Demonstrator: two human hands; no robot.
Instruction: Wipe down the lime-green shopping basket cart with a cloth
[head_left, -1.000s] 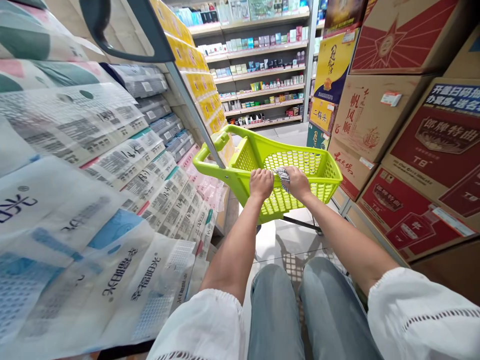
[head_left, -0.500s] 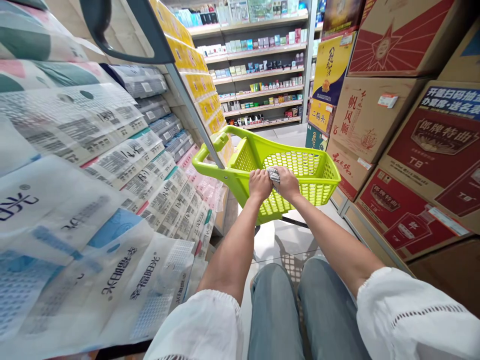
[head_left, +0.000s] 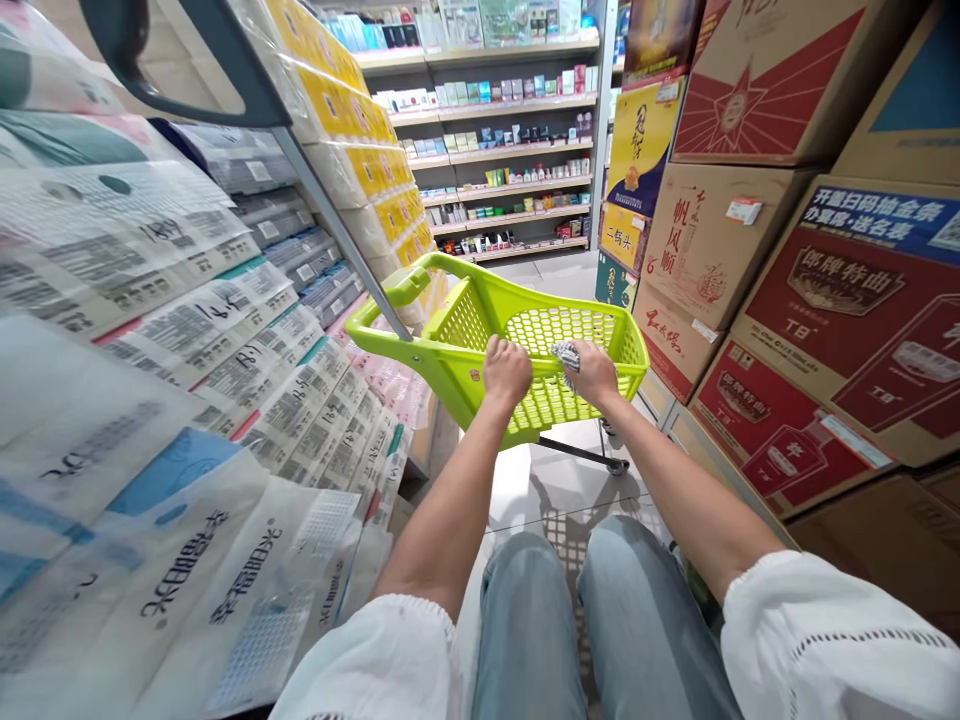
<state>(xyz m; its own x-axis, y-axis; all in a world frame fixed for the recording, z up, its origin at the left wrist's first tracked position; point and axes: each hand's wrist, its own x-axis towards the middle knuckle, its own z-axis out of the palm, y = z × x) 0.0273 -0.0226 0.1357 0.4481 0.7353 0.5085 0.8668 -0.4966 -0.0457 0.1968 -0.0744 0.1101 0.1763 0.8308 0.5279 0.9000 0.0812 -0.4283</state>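
Observation:
A lime-green shopping cart with a perforated basket stands side-on in front of me. My left hand is closed over the near rim of its basket. Farther right along that same rim is my right hand, its fingers closed on a crumpled grey-and-white cloth. The cloth touches the rim, and part of it is hidden in the fingers. A gap of bare green rim separates the two hands. The basket's inside shows no goods where I can see it.
Packaged goods slope up close on the left, beside yellow-and-white packs. Stacked cartons line the right side. Shelves of small products stand ahead. A dark handle on a grey pole rises from the cart's left end.
My hands, close together at the cloth before, are now apart along the rim, the right one farther right with the cloth. The cart sits farther left in view and a wheel shows.

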